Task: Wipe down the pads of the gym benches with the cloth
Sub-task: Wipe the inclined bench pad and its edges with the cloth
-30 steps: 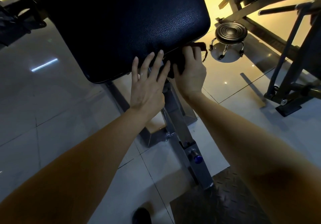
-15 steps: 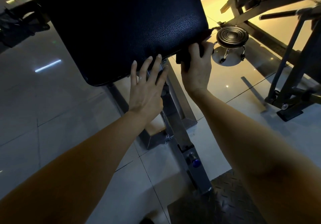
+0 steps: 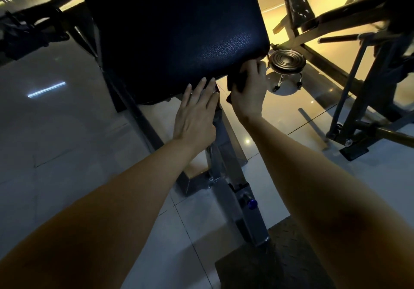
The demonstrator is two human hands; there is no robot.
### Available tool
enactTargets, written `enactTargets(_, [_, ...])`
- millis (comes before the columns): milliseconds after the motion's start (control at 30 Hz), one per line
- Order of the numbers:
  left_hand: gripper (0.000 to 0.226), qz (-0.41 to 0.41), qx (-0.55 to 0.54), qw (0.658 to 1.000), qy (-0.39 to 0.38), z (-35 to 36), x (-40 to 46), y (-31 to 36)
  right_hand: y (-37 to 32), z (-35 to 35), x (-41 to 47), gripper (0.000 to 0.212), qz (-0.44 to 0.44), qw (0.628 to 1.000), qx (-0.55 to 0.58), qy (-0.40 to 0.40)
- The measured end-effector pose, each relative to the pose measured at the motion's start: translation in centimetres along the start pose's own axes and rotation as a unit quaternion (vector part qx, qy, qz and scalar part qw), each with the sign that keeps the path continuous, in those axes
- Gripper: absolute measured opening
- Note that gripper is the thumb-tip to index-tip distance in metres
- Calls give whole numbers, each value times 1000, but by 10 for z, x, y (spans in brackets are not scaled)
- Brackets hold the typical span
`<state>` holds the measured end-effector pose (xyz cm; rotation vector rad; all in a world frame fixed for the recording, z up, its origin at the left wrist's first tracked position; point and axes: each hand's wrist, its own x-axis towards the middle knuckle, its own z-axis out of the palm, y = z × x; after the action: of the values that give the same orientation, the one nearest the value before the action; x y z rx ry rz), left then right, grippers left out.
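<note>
A large dark padded bench pad (image 3: 174,33) fills the upper middle of the head view, tilted on a grey steel frame (image 3: 233,176). My right hand (image 3: 248,89) grips a dark cloth (image 3: 237,80) against the pad's near right corner edge. My left hand (image 3: 197,111) lies just left of it with straight fingers, the fingertips touching the pad's lower edge. Most of the cloth is hidden between my right hand and the pad.
A small round stool on castors (image 3: 286,62) stands right behind my right hand. Another bench with a worn pad (image 3: 298,6) and dark machine frames (image 3: 358,100) fill the right side. A black checker-plate mat (image 3: 275,257) lies bottom right. Glossy tiled floor (image 3: 56,131) spreads left.
My right hand has slid the cloth rightward along the pad's lower edge to its right corner. My left hand stayed at the lower edge. The view has shifted to the right.
</note>
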<state>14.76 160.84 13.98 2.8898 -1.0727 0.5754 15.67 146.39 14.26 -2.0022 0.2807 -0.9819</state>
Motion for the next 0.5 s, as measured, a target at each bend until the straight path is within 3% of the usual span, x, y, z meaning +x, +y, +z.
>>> enactTargets(67, [65, -57, -119, 991, 37, -3, -20, 2, -11, -11, -20, 26, -42, 997, 0, -70])
enactTargets(133, [63, -148, -309, 938, 50, -9, -38, 10, -21, -27, -40, 31, -60, 994, -20, -91])
enactTargets(167, [61, -187, -430, 883, 31, -14, -44, 17, -26, -34, -51, 35, -64, 993, -30, -98])
enactTargets(233, [49, -259, -643, 720, -24, -28, -55, 29, -38, -49, -76, 45, -66, 988, -47, -134])
enactTargets(300, [36, -337, -754, 559, -73, -38, -64, 44, -43, -61, -97, 55, -48, 981, -47, -180])
enactTargets(333, [35, -363, -777, 506, -91, -40, -71, 51, -47, -67, -108, 59, -33, 977, -45, -208])
enactTargets(367, [35, -381, -786, 476, -100, -41, -79, 56, -50, -73, -117, 62, -22, 971, -45, -235])
enactTargets(500, [35, -412, -807, 410, -104, -40, -108, 77, -55, -102, -145, 61, -9, 938, -74, -338])
